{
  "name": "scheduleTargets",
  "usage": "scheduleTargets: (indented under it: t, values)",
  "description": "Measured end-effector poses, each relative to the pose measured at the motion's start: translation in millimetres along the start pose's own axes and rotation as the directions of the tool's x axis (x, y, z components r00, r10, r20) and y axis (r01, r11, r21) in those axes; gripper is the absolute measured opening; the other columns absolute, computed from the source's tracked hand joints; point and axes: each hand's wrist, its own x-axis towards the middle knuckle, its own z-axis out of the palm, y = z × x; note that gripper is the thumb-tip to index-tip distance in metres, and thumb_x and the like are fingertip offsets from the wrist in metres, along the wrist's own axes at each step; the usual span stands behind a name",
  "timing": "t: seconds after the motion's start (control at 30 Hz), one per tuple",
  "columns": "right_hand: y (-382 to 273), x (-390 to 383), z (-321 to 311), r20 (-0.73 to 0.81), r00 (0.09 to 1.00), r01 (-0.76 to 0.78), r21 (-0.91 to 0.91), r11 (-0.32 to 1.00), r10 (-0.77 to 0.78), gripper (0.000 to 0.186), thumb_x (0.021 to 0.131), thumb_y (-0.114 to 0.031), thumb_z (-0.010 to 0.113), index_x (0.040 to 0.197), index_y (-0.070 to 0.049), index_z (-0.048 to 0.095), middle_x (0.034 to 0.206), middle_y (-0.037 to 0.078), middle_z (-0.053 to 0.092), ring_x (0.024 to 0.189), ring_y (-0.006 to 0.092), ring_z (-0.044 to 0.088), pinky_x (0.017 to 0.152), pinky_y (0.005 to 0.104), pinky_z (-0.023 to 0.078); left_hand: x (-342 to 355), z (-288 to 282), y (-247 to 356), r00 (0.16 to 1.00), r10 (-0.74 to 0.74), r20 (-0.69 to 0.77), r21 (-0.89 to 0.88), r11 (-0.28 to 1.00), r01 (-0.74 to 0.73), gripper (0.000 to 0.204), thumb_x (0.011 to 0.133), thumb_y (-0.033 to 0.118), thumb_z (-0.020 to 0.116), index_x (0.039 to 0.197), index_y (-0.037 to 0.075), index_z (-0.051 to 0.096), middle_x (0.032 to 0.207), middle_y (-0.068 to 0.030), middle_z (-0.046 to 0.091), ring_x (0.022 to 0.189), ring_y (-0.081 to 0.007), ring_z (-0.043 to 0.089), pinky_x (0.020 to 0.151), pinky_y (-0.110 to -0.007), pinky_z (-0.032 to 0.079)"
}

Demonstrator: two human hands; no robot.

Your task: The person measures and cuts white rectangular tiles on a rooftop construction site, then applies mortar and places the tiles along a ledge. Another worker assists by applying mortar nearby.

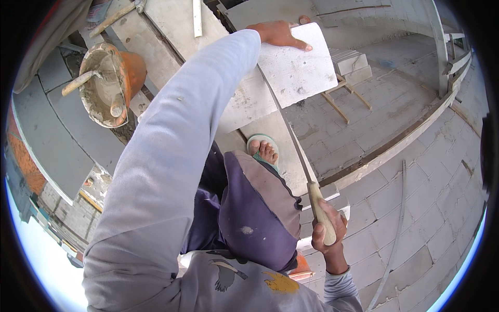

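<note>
My left hand [280, 35] grips the far end of a white lightweight concrete block [299, 73], the thumb lying along its top face and the other fingers partly hidden. Closed around the pale handle of a hand saw [295, 138] is my right hand [332, 229], low and to the right. The saw's long narrow blade slants up and away, its far part lying along the left edge of the block. Another pale block [244, 104] lies beneath, to the left of the blade. My sandalled foot [265, 151] rests below the blocks, close to the blade.
At the left stands an orange bucket [136, 73] of grey mortar with wooden-handled tools in it. More white blocks [351, 65] sit near a small wooden frame [340, 99] on the lower floor. A timber-edged drop [384, 151] curves along the right. A thin strip [397, 239] lies on the blockwork.
</note>
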Motion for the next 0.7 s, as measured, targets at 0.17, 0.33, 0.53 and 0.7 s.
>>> scheduleTargets:
  t: [0.17, 0.33, 0.53, 0.7]
  values:
    - [3, 181, 56, -0.037, 0.986, 0.161, 0.020, 0.987, -0.161, 0.053, 0.107, -0.036, 0.062, 0.147, -0.002, 0.063, 0.140, 0.020, 0.071, 0.111, 0.0300, 0.076, 0.098, 0.0373, 0.056, 12, -3, -11, 0.998, 0.009, -0.067, 0.014, 1.000, -0.008, 0.097, 0.082, 0.072, 0.081, 0.151, 0.006, 0.064, 0.137, -0.0193, 0.074, 0.125, -0.0326, 0.071, 0.108, -0.041, 0.053]
    - [19, 8, 7, -0.089, 0.968, 0.225, -0.118, 0.967, -0.236, 0.047, 0.105, -0.034, 0.060, 0.130, 0.005, 0.066, 0.117, 0.028, 0.079, 0.081, 0.0280, 0.082, 0.077, 0.0386, 0.066, -3, -6, -14, 0.997, 0.012, -0.081, 0.039, 0.999, -0.009, 0.098, 0.079, 0.072, 0.083, 0.149, 0.006, 0.066, 0.134, -0.0205, 0.075, 0.123, -0.0331, 0.072, 0.106, -0.041, 0.054]
    - [-8, 148, 45, -0.080, 0.967, 0.239, -0.057, 0.969, -0.244, 0.047, 0.101, -0.014, 0.065, 0.146, -0.002, 0.063, 0.127, 0.021, 0.075, 0.096, 0.0310, 0.080, 0.086, 0.0344, 0.060, 18, 4, -7, 0.997, -0.002, -0.073, 0.013, 1.000, 0.003, 0.099, 0.077, 0.074, 0.084, 0.146, 0.005, 0.069, 0.134, -0.0199, 0.075, 0.122, -0.0333, 0.072, 0.106, -0.040, 0.053]
    - [-3, 98, 31, -0.048, 0.981, 0.185, -0.037, 0.982, -0.186, 0.049, 0.102, -0.020, 0.067, 0.146, 0.001, 0.062, 0.126, 0.024, 0.076, 0.094, 0.0316, 0.080, 0.087, 0.0368, 0.061, 3, -3, -13, 0.988, 0.089, -0.125, 0.036, 0.996, -0.085, 0.107, 0.076, 0.075, 0.084, 0.154, 0.005, 0.061, 0.140, -0.0209, 0.072, 0.124, -0.0347, 0.071, 0.110, -0.040, 0.051]
